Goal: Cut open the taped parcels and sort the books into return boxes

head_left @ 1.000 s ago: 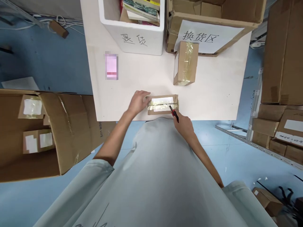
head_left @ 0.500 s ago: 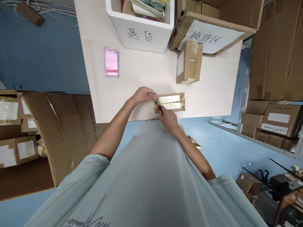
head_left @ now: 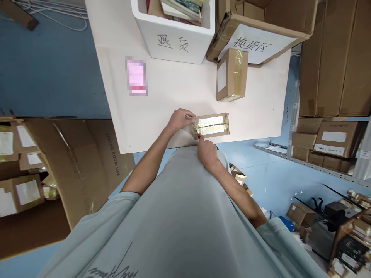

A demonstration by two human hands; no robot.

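A small taped cardboard box [head_left: 216,121] with a white label lies near the front edge of the table. A dark slit runs lengthwise along its tape. My left hand [head_left: 180,119] is closed on its far left corner, with thumb and fingers bent against it. In my right hand [head_left: 207,151], the fingers wrap around a red and black box cutter [head_left: 199,136], most of it hidden by the fist. Its tip is at the near left end of the box, close to the tape.
Beyond stand a taller taped carton [head_left: 232,75], a white foam bin [head_left: 176,42] of books and an open cardboard box [head_left: 261,42] with a paper sign. A blurred pink item [head_left: 137,77] lies at the left of the white table [head_left: 162,100]. A big carton [head_left: 87,162] holds parcels.
My right hand has drawn the box cutter toward my body, to the box's near left end. My left hand stays on the far left corner. The view has shifted slightly.
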